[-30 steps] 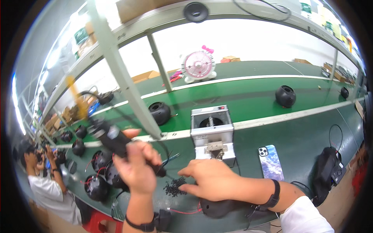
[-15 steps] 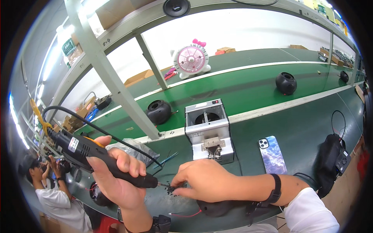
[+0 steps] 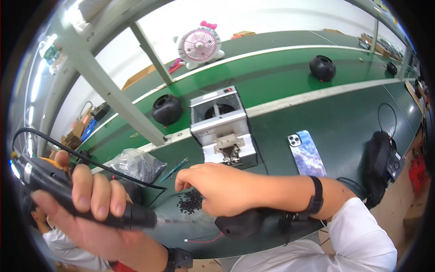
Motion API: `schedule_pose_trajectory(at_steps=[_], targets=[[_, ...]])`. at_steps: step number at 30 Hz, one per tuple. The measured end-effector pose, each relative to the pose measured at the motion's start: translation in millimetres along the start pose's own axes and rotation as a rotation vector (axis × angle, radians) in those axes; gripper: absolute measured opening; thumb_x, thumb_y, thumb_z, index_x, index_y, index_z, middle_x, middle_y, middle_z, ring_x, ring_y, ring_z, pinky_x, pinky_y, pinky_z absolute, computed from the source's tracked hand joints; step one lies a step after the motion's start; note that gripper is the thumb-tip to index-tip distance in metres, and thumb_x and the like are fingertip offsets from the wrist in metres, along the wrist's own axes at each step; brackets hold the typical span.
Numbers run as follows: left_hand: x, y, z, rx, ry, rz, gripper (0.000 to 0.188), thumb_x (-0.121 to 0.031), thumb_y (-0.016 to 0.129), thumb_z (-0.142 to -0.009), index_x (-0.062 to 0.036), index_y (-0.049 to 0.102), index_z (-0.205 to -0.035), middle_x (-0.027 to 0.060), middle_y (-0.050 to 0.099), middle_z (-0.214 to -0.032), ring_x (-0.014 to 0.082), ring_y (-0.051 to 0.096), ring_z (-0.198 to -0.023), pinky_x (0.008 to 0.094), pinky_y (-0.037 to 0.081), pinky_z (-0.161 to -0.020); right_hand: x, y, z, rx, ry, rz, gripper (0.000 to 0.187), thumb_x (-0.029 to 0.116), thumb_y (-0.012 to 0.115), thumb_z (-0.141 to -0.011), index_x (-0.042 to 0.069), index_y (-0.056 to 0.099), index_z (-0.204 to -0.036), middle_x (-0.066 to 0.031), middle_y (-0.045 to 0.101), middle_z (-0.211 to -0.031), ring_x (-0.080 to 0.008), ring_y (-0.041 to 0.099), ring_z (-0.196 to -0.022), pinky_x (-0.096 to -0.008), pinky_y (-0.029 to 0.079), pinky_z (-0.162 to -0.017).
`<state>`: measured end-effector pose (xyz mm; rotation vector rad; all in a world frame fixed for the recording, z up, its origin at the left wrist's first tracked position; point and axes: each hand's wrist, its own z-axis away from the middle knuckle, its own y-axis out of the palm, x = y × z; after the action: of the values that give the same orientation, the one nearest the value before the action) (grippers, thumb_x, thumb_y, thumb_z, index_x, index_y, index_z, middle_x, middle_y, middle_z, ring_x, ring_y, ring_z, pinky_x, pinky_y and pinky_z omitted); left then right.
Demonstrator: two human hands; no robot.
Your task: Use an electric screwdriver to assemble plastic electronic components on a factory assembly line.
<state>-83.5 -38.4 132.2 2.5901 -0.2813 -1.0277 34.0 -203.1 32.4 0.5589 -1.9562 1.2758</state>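
Note:
My left hand (image 3: 97, 199), blurred by motion, is wrapped round a black electric screwdriver (image 3: 113, 215) with a cable at its back end. The driver's bit is smeared and points toward a black rounded housing (image 3: 240, 224). My right hand (image 3: 222, 188) hangs over the near side of a heap of small black screws (image 3: 190, 201), close to the housing. Its bent index finger stands apart from the palm, with nothing visible between them; the other fingers are mostly hidden. A red and black wire with a white plug (image 3: 201, 241) lies beside the housing.
A silver-and-black machine (image 3: 222, 131) stands behind my hands. Nearby lie a patterned phone (image 3: 307, 154), a plastic bag (image 3: 136, 166) and tweezers (image 3: 174, 168). Black round housings (image 3: 166, 109) and a pink-white fan (image 3: 198, 46) stand farther back. Another person (image 3: 63, 247) is at the lower left.
My left hand has drawn the screwdriver left and down, away from the screws. My right hand has moved slightly left, its fingertips no longer at the bit. The whole view has shifted.

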Motion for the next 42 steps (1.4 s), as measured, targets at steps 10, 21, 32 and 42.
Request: schedule_pose_trajectory(at_steps=[10,21,32,42], targets=[[68,91,33,0.136,-0.145,-0.041,0.085,-0.066,0.047,-0.101,0.0007,0.030,-0.150,0.0030,0.051,-0.073,0.0151,0.051,-0.048,0.0345,0.047,-0.045,7,-17,-3,0.222,0.139,0.395,0.029,0.033,0.075,-0.079,0.005,0.077,-0.085,-0.0176,0.076,-0.091,-0.0343,0.074,-0.092,-0.0397,0.058,-0.079],[86,109,35,0.004,-0.221,-0.389,0.095,-0.081,0.049,-0.089,0.0031,0.039,-0.133,0.0002,0.047,-0.063,0.0120,0.047,-0.042,0.0293,0.043,-0.041,1,-14,0,-0.053,0.560,-0.207,0.024,0.028,0.072,-0.079,0.007,0.073,-0.090,-0.0122,0.075,-0.086,-0.0304,0.073,-0.082,-0.0405,0.057,-0.069],[81,56,68,0.148,-0.497,-0.182,0.069,-0.027,0.085,-0.085,0.0069,0.049,-0.133,0.0055,0.064,-0.093,0.0132,0.061,-0.081,0.0274,0.049,-0.076,2,10,6,0.365,-0.065,0.139,0.022,0.032,0.073,-0.074,0.011,0.074,-0.079,-0.0138,0.076,-0.086,-0.0309,0.075,-0.085,-0.0377,0.058,-0.072],[87,63,57,0.437,-0.127,-0.537,0.068,-0.028,0.080,-0.091,0.0064,0.044,-0.138,0.0116,0.065,-0.116,0.0173,0.063,-0.102,0.0302,0.050,-0.089,-14,-3,34,0.416,-0.009,0.199,0.021,0.032,0.072,-0.075,0.011,0.073,-0.078,-0.0138,0.076,-0.086,-0.0311,0.075,-0.084,-0.0380,0.058,-0.072]])
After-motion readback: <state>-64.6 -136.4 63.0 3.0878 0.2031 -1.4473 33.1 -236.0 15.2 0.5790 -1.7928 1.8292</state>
